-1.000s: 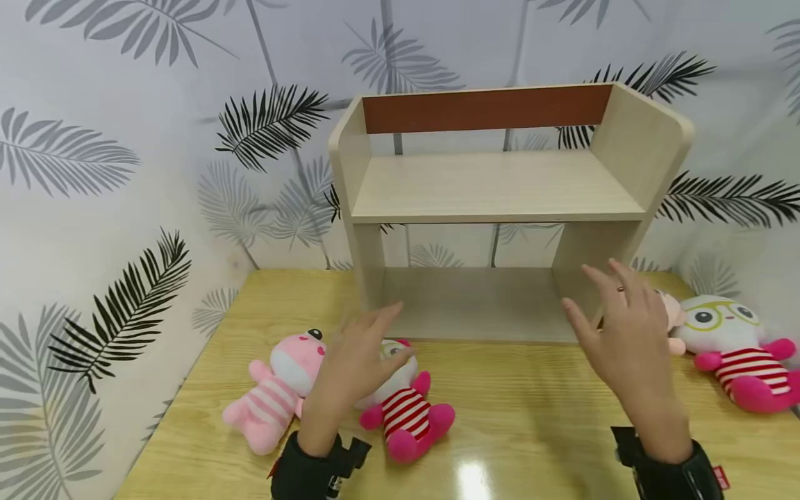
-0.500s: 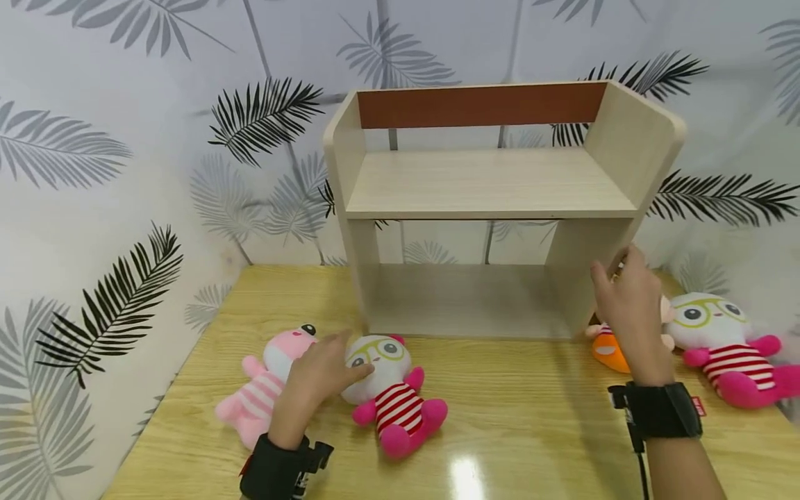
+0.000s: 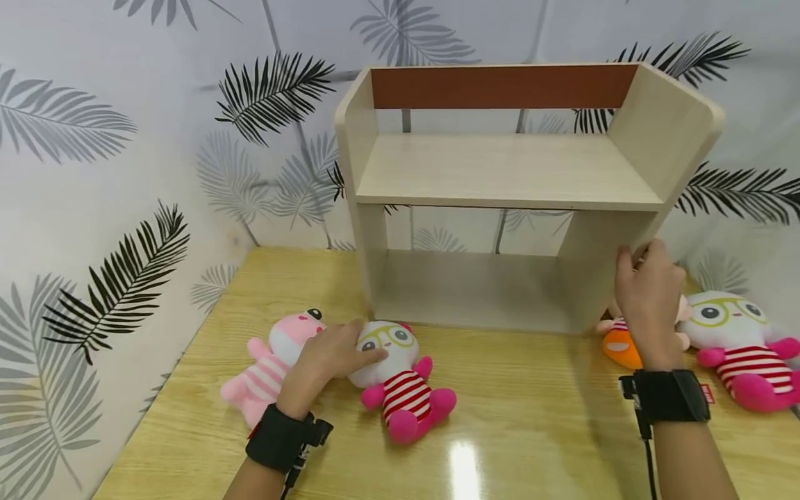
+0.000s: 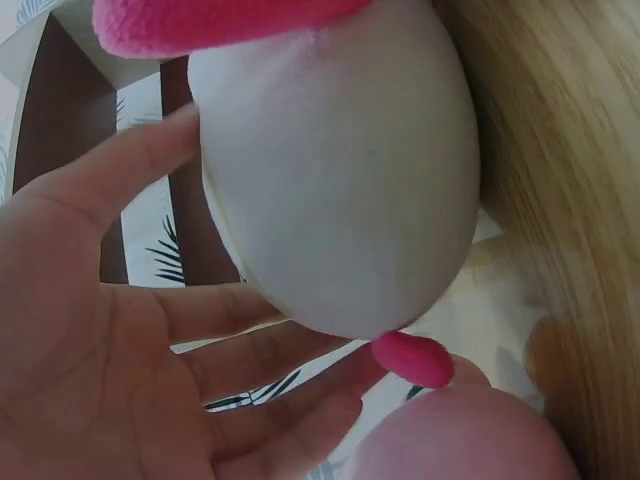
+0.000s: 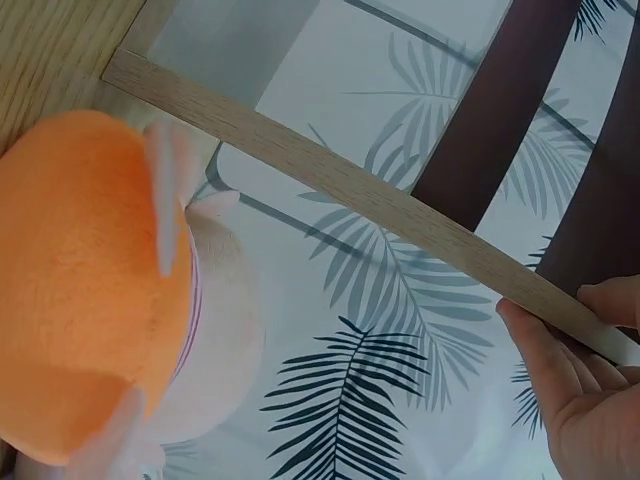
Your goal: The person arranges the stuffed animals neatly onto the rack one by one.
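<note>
A wooden two-tier shelf stands on the table against the wall. My right hand pinches the front edge of its right side panel, thumb on one face and fingers on the other. On the left, my left hand holds the white head of a plush toy with yellow glasses and a striped body. The left wrist view shows the thumb against that head and the fingers behind it. Beside it lies a pink striped plush toy, partly covered by the left hand.
Right of the shelf sit an orange-bottomed plush toy, partly behind my right hand, and a second glasses-wearing plush toy. Leaf-patterned cloth hangs behind the wooden table. A black cable trails from the right wrist strap.
My right hand has gone from in front of the shelf to its right side panel and taken hold. My left hand has come down onto the plush toy's head. The view has shifted slightly.
</note>
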A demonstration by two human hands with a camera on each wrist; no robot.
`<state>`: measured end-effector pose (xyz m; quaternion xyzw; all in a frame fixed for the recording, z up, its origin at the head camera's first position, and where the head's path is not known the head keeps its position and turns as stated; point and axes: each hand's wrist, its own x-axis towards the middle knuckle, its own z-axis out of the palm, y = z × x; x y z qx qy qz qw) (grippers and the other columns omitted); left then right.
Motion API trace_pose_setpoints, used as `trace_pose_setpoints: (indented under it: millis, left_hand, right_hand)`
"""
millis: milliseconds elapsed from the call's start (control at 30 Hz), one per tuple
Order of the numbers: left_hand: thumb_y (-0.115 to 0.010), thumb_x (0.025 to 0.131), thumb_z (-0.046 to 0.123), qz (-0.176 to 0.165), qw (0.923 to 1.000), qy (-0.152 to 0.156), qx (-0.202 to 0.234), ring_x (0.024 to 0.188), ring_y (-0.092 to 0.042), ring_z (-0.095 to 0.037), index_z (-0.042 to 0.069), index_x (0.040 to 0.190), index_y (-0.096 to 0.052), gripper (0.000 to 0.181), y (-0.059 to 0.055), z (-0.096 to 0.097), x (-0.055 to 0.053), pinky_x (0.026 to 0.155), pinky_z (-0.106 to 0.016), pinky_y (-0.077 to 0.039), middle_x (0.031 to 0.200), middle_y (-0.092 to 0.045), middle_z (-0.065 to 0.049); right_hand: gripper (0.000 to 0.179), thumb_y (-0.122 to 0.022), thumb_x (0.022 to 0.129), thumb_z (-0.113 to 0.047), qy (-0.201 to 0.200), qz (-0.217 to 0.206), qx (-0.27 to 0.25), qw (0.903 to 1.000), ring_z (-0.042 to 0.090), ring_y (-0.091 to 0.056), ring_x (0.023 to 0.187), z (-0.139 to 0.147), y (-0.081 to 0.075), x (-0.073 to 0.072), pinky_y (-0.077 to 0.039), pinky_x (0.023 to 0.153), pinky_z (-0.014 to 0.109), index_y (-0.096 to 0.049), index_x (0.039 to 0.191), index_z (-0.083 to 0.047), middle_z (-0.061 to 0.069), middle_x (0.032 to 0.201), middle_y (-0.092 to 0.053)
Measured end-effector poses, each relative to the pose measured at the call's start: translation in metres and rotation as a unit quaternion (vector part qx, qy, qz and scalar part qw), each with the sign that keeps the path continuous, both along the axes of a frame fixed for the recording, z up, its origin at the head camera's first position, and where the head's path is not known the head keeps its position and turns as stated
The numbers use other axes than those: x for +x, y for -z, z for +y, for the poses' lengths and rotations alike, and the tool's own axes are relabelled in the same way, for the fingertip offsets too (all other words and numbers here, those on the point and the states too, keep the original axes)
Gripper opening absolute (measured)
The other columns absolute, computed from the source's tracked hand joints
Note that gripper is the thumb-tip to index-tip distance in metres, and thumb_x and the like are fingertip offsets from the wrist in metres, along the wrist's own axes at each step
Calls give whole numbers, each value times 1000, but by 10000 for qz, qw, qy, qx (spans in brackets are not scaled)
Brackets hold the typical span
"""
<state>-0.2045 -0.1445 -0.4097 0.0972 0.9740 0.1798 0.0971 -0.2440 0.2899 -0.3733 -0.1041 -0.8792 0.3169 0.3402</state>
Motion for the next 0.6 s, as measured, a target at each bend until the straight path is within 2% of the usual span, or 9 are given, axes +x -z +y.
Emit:
trace_pose_setpoints:
  millis: [100, 200, 333, 433, 533, 600]
  left_hand:
    - [-72, 86, 52, -10, 10000, 65, -43, 85, -57, -23, 3, 139, -55, 75, 1, 3, -3, 72, -40, -46, 100, -63, -8]
    - [-75, 85, 50, 60, 9997, 206, -127, 101, -58, -32, 2, 144, -51, 80, 3, 7, -5, 82, -46, -46, 111, -66, -12]
    - [-78, 83, 47, 156, 9987, 385, -290, 120, -49, -40, 0, 147, -47, 85, 6, 12, -8, 96, -56, -37, 132, -59, -17]
    - [-81, 82, 44, 254, 9976, 544, -333, 117, -48, -37, 2, 142, -53, 78, 5, 16, -9, 95, -55, -35, 133, -58, -17]
    - [-82, 81, 41, 403, 9952, 844, -283, 114, -48, -36, 5, 136, -59, 69, 3, 20, -8, 92, -55, -35, 130, -59, -16]
    - [-82, 81, 39, 523, 9927, 1063, -244, 116, -48, -37, 7, 134, -61, 65, 2, 22, -8, 94, -57, -34, 128, -59, -16]
  right_hand:
    - [40, -50, 103, -26, 67, 241, 122, 9996, 55, -64, 89, 1, 2, -3, -51, 67, 63, -55, 99, 13, 38, 98, -65]
    - [40, -52, 102, -25, 137, 393, 170, 9990, 55, -64, 87, 1, 6, -3, -51, 66, 63, -57, 101, 14, 37, 95, -65]
    - [39, -53, 102, -24, 164, 621, 232, 9977, 56, -64, 88, 0, 7, -5, -51, 67, 64, -58, 100, 15, 38, 95, -65]
    - [38, -53, 102, -22, 160, 802, 289, 9962, 57, -63, 86, -1, 8, -6, -50, 67, 64, -57, 98, 15, 38, 93, -64]
    - [38, -52, 102, -22, 183, 903, 320, 9952, 57, -62, 83, -2, 9, -6, -48, 65, 63, -57, 95, 15, 38, 90, -64]
    - [37, -52, 102, -22, 198, 936, 326, 9949, 57, -62, 82, -2, 10, -6, -48, 64, 63, -56, 93, 14, 38, 88, -64]
